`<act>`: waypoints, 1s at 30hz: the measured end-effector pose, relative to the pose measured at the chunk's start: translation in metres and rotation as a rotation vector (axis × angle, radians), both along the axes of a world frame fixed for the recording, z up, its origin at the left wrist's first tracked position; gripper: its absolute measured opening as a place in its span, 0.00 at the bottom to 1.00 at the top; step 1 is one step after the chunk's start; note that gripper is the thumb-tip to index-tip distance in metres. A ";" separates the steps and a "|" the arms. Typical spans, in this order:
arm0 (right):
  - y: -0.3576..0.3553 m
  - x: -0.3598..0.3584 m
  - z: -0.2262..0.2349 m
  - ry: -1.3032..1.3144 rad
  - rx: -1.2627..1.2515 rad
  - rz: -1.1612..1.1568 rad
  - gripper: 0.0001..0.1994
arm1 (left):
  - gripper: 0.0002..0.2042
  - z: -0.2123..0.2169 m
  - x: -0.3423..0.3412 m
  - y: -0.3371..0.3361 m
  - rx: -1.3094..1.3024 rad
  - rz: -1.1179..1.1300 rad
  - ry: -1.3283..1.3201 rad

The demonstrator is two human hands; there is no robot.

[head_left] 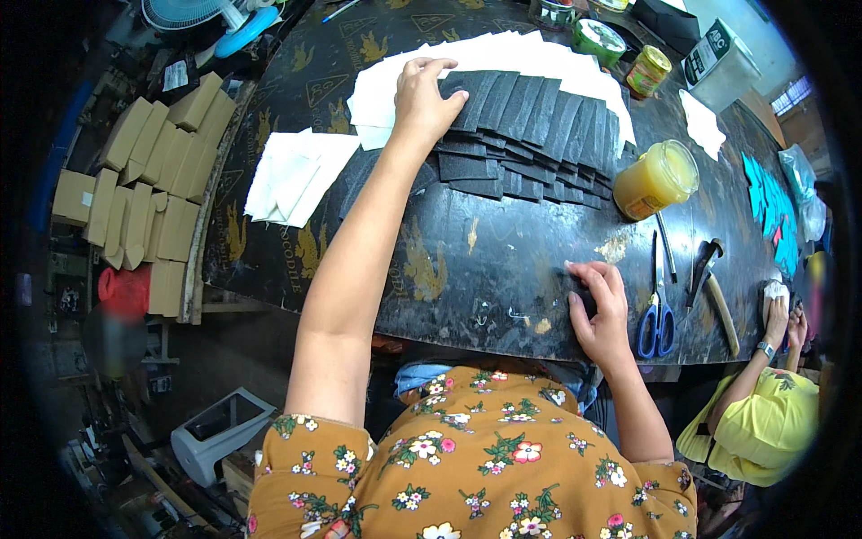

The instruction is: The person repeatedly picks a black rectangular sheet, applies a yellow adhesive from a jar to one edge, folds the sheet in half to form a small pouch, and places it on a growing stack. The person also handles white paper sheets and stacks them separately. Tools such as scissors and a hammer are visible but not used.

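Observation:
My left hand [426, 101] reaches to the left end of rows of overlapping black flat strips [516, 108]. Its thumb and forefinger are spread apart at the corner of the end strip, touching it; no grip on it shows. Fanned white sheets [386, 90] lie under and behind the strips. My right hand [600, 310] rests near the table's front edge, fingers loosely bent and apart, holding nothing. A glass jar of yellowish paste [654, 182] stands at the right end of the strips. Blue-handled scissors [657, 314] lie right of my right hand.
White sheets [296, 175] lie left of my left forearm. A hammer [709, 269] and a thin rod [666, 247] are beside the scissors. Teal pieces [772, 211] lie far right, near a co-worker in yellow [772, 418]. Brown cardboard boxes [162, 162] are stacked left of the table.

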State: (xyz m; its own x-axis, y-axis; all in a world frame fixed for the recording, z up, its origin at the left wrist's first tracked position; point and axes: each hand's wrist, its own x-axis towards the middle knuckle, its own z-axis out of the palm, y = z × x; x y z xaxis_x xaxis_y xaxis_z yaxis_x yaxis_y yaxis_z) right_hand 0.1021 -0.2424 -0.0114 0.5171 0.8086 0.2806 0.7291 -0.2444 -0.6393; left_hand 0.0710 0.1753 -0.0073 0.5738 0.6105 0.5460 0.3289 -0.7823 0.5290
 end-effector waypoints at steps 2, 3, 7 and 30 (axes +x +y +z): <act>0.000 0.000 0.001 0.028 0.000 -0.008 0.24 | 0.25 0.002 -0.015 -0.003 -0.016 -0.005 -0.144; 0.000 0.000 0.001 0.062 -0.007 -0.010 0.24 | 0.25 0.008 -0.030 0.000 -0.060 -0.016 -0.196; 0.001 -0.001 -0.001 0.038 -0.006 -0.011 0.24 | 0.20 0.032 -0.122 0.003 -0.200 0.102 0.069; 0.025 0.149 0.123 -0.683 -0.039 -0.279 0.20 | 0.18 -0.014 -0.174 -0.035 -0.461 0.077 0.160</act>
State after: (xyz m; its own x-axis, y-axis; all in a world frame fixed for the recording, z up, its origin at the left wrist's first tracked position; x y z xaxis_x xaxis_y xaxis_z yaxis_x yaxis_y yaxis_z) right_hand 0.2516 -0.2176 0.1117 0.4257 0.6885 0.5872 0.8687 -0.4925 -0.0524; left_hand -0.1027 0.1405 -0.0215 0.5723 0.8116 0.1177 0.4817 -0.4489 0.7527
